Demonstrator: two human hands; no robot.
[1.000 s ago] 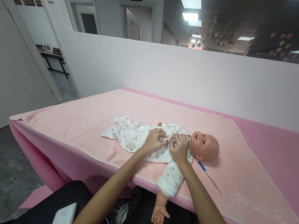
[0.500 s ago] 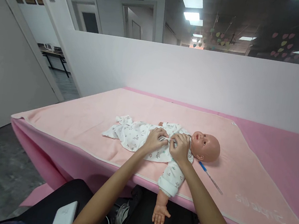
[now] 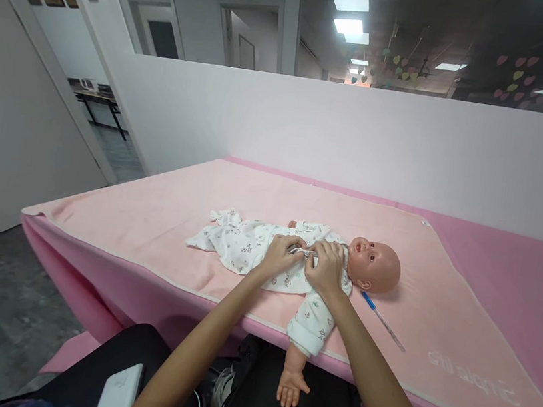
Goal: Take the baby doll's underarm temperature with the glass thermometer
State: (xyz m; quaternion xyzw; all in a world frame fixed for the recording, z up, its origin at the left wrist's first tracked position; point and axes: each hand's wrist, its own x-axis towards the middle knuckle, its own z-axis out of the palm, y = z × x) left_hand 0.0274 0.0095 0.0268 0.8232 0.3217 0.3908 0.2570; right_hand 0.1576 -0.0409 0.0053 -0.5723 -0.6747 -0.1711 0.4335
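Both sets of fingertips pinch a thin white tie on the chest of a printed suit. The left hand and right hand sit knuckles up, almost touching, with the forearms reaching forward from below. The doll wearing the suit lies on its back, head to the right, on a pink towel over a pink table. A white wall stands behind.

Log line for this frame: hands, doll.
left hand: pinching romper tie | right hand: pinching same tie | doll: supine on pink towel | blue-tipped stick: beside head
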